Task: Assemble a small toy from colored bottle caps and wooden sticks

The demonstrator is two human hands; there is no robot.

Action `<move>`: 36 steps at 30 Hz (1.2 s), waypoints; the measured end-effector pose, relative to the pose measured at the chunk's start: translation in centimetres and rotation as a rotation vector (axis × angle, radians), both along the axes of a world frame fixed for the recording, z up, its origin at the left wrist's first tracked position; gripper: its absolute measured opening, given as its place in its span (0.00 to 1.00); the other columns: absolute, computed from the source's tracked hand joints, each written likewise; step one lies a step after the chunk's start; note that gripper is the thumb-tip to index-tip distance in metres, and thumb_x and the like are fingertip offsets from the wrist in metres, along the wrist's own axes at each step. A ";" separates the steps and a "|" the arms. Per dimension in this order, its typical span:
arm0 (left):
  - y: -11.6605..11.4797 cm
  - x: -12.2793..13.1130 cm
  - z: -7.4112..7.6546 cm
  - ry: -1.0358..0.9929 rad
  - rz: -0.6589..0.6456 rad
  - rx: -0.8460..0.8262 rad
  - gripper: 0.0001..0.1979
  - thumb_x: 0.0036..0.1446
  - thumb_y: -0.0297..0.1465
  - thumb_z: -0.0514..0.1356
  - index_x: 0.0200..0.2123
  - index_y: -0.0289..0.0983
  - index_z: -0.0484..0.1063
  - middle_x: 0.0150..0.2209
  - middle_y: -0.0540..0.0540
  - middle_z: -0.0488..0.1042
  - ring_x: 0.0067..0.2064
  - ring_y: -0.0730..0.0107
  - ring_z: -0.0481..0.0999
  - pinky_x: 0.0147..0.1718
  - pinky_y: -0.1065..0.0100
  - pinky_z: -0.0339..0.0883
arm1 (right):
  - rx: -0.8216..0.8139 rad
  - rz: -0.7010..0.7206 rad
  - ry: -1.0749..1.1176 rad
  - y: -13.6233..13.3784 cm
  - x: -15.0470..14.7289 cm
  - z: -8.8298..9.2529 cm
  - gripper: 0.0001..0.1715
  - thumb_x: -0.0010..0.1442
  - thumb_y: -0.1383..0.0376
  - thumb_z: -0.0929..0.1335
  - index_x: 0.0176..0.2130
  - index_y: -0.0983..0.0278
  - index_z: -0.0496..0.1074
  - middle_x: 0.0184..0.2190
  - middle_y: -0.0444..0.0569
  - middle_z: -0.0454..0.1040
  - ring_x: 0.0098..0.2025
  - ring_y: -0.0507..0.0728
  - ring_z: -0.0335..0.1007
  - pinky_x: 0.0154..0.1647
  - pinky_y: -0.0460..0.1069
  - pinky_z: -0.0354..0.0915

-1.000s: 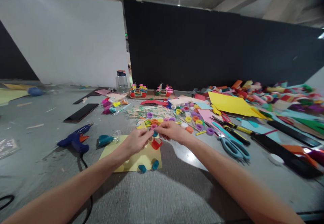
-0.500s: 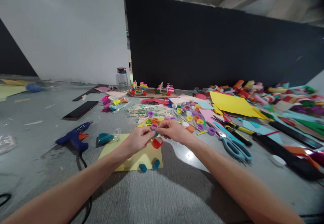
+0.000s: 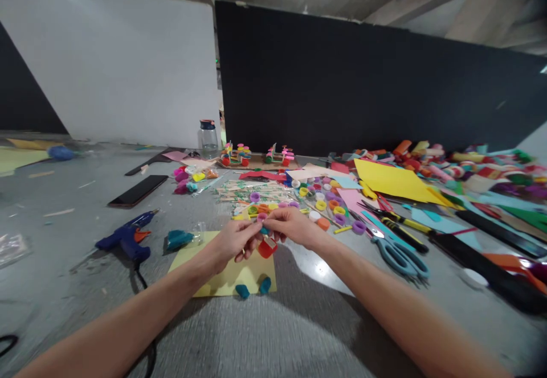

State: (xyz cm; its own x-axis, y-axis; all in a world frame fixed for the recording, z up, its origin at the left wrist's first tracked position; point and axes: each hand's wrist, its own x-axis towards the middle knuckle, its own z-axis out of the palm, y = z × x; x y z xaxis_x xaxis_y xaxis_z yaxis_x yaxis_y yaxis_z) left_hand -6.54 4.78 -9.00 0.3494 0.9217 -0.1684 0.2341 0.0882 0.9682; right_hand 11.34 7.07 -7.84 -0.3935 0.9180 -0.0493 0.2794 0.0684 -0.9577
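Our left hand (image 3: 233, 242) and right hand (image 3: 294, 225) meet over the worktable, both pinching a small teal lump (image 3: 265, 231) between thumb and fingertips. Just below our joined fingertips is a red cap (image 3: 267, 249) with a pale piece against it; we cannot tell whether the fingers bear its weight. Beneath our left hand lies a pale yellow sheet (image 3: 254, 272), two more teal pieces (image 3: 242, 291) (image 3: 265, 285) at its near edge. To the left of that hand we have a partly bagged teal lump (image 3: 178, 239) and, farther left, a blue glue gun (image 3: 128, 237). Grey-handled scissors (image 3: 398, 257) rest to the right of our right hand, with colorful plastic rings (image 3: 339, 218) nearer to it. Beyond both hands, we see paper-wrapped wooden sticks (image 3: 252, 189) and, farther off, two small multicolored models (image 3: 237, 155) (image 3: 280, 155).
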 end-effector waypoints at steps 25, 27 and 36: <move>-0.2 -0.2 0.6 -0.070 -0.025 -0.098 0.20 0.51 0.44 0.66 0.38 0.34 0.72 0.32 0.48 0.73 0.24 0.78 0.68 0.15 0.78 0.51 | -0.115 0.013 0.068 -0.1 0.0 0.1 0.18 0.62 0.61 0.69 0.23 0.65 0.70 0.14 0.39 0.68 0.15 0.45 0.60 0.15 0.42 0.55; -0.2 -0.2 0.6 -0.058 -0.030 -0.078 0.19 0.50 0.43 0.66 0.38 0.34 0.73 0.32 0.48 0.73 0.24 0.77 0.68 0.15 0.77 0.52 | -0.127 0.016 0.088 0.0 0.2 0.0 0.15 0.60 0.61 0.71 0.24 0.66 0.71 0.15 0.39 0.70 0.16 0.45 0.61 0.16 0.41 0.56; -0.2 -0.2 0.9 -0.047 -0.023 -0.062 0.17 0.48 0.42 0.66 0.33 0.34 0.70 0.30 0.50 0.72 0.24 0.77 0.70 0.15 0.77 0.54 | -0.135 0.003 0.123 0.5 0.3 -0.8 0.09 0.55 0.66 0.74 0.27 0.65 0.71 0.17 0.39 0.71 0.16 0.45 0.63 0.17 0.41 0.57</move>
State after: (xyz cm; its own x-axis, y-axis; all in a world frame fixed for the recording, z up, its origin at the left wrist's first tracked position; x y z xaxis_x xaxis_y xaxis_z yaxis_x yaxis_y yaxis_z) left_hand -6.70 4.57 -8.15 0.3790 0.9018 -0.2076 0.1914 0.1431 0.9710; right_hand 11.61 7.57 -8.66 -0.4072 0.9051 -0.1228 0.1594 -0.0620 -0.9853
